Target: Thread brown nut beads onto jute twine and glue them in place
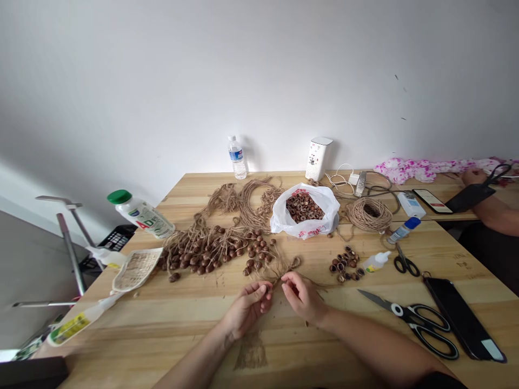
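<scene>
Near the front middle of the wooden table, my left hand (252, 305) has its thumb and fingers pinched together on a strand of brown twine. Close by on its right, my right hand (303, 298) pinches the same twine bundle (286, 268), which ends in a small loop above the fingers. Strung round brown nut shells (256, 251) lie just behind my hands, joined to the larger heap of shells on twine (203, 251) at the left. Several half shells (346, 265) lie loose to the right. A white plastic bag (279, 216) behind holds many cut shells.
Large scissors (397, 310), a black phone (462, 319), small scissors (405, 265), a glue bottle (377, 262) and a twine coil (370, 215) lie right. A woven tray (138, 268) and green-capped bottle (141, 215) stand left. Another person's arm (494, 210) rests far right.
</scene>
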`<state>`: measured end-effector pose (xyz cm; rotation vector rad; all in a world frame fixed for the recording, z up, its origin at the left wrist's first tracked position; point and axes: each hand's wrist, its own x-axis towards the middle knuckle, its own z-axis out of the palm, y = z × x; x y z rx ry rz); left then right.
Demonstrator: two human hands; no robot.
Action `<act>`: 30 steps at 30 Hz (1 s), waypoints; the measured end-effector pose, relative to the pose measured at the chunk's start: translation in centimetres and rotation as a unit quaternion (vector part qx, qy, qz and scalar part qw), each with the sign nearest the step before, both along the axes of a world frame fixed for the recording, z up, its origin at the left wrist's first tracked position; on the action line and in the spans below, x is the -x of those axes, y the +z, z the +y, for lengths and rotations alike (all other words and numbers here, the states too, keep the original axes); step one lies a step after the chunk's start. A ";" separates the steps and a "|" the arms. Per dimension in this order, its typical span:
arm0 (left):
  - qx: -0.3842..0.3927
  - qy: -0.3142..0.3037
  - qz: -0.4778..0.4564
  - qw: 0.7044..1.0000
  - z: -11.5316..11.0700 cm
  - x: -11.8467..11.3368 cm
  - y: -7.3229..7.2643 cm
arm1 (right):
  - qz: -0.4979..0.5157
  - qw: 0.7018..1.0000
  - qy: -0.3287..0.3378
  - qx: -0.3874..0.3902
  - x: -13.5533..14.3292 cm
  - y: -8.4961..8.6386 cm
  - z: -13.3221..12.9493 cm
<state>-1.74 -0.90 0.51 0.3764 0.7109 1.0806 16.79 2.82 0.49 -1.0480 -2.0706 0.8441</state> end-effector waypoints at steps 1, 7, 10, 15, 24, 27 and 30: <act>0.001 -0.002 0.001 1.000 0.0 0.0 0.0 | 0.000 1.000 -0.001 0.001 0.0 0.0 0.0; -0.002 -0.012 0.013 1.000 0.0 0.0 0.2 | -0.006 1.000 -0.003 0.009 0.0 0.1 0.0; -0.004 -0.019 0.019 1.000 0.0 -0.1 0.2 | -0.010 1.000 -0.004 0.006 0.0 0.1 0.0; -0.020 -0.026 0.004 0.999 0.2 -0.1 -0.1 | -0.008 1.000 0.002 0.001 0.0 0.0 -0.1; -0.001 -0.012 -0.001 1.000 0.1 -0.1 -0.3 | -0.011 1.000 0.003 0.000 0.0 -0.2 -0.1; 0.008 -0.002 0.004 1.000 0.2 -0.1 -0.4 | -0.014 1.000 0.007 0.002 0.0 -0.2 0.0; 0.011 -0.001 0.000 1.000 0.2 0.1 -0.6 | -0.015 1.000 0.010 -0.001 0.0 -0.2 0.0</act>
